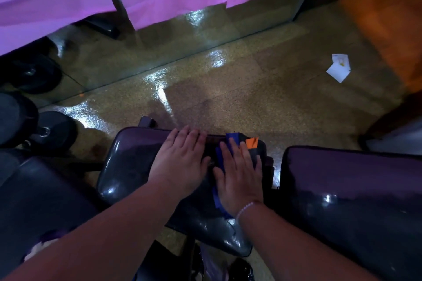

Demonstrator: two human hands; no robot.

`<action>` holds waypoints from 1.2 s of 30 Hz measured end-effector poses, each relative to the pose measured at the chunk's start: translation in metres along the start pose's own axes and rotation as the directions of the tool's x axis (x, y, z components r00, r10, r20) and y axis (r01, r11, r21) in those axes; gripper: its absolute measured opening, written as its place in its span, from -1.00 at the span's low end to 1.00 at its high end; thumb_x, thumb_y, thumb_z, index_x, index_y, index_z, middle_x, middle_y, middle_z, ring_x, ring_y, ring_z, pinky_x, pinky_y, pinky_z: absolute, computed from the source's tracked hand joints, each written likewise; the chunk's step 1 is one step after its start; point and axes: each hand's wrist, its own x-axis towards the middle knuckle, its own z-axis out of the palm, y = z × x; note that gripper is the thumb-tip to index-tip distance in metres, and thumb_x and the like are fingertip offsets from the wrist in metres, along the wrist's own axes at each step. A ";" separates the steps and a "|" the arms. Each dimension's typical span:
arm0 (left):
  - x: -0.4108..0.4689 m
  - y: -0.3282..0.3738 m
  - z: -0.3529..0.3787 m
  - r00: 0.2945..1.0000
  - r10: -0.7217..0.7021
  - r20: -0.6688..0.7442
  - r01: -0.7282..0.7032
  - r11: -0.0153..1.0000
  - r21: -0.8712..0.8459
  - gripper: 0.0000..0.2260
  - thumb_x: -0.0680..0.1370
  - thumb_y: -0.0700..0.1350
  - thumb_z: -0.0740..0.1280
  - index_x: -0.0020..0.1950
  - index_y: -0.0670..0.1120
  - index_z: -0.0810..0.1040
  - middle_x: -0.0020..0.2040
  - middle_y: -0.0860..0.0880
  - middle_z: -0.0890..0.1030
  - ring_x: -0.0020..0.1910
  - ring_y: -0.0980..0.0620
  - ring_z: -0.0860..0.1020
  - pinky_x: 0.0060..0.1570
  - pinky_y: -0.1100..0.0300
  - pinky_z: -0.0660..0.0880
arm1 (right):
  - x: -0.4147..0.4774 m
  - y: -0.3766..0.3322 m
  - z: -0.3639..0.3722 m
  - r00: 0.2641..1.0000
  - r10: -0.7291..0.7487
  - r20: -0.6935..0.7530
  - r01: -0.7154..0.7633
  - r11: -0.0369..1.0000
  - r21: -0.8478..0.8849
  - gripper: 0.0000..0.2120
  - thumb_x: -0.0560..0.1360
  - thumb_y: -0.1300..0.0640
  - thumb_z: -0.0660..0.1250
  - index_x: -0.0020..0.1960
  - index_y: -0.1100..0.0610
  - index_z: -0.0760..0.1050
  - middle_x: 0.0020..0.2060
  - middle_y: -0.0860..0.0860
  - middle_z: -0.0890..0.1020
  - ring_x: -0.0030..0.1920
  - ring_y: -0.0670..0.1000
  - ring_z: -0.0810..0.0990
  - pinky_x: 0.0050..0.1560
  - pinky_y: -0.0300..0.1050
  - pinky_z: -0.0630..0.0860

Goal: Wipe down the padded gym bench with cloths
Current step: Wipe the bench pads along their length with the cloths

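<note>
Flat, both hands (180, 162) press cloth (249, 143) on bench pad (127, 166).

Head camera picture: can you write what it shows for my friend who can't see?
Two bare hands press flat on a dark padded bench: the right hand lies on a blue and orange cloth, the left hand on the bare pad beside it. Another dark pad sits to the right, a scrap of white paper lies on the shiny floor, and round weights are at the left.
</note>
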 end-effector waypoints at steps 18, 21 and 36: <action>0.002 0.002 0.006 1.000 -0.001 -0.031 0.001 1.000 -0.002 -0.45 0.48 0.12 0.05 0.33 -0.19 0.38 0.26 -0.17 0.51 0.28 -0.18 0.42 0.32 -0.03 0.10 | -0.064 0.005 0.019 0.763 0.636 0.117 -0.632 0.694 0.346 -0.44 0.57 -0.01 0.10 0.51 0.15 0.08 0.35 0.18 0.37 0.25 0.21 0.42 0.18 0.02 0.38; 0.002 0.001 0.006 1.000 0.000 -0.031 0.000 1.000 0.002 -0.46 0.48 0.12 0.06 0.34 -0.19 0.37 0.26 -0.17 0.51 0.28 -0.18 0.42 0.33 -0.03 0.11 | -0.059 0.000 0.022 0.738 0.662 0.131 -0.664 0.679 0.314 -0.42 0.57 -0.04 0.07 0.51 0.15 0.03 0.39 0.17 0.32 0.29 0.19 0.40 0.18 0.05 0.39; 0.001 0.002 0.005 0.999 -0.004 -0.042 0.004 1.000 -0.008 -0.46 0.48 0.11 0.06 0.35 -0.17 0.36 0.26 -0.16 0.50 0.28 -0.17 0.40 0.33 -0.04 0.14 | -0.017 -0.007 0.011 0.999 0.019 -0.030 -0.019 1.000 0.004 -0.42 0.49 -0.13 0.03 0.44 0.11 0.27 0.44 0.06 0.35 0.43 0.07 0.25 0.34 0.22 0.16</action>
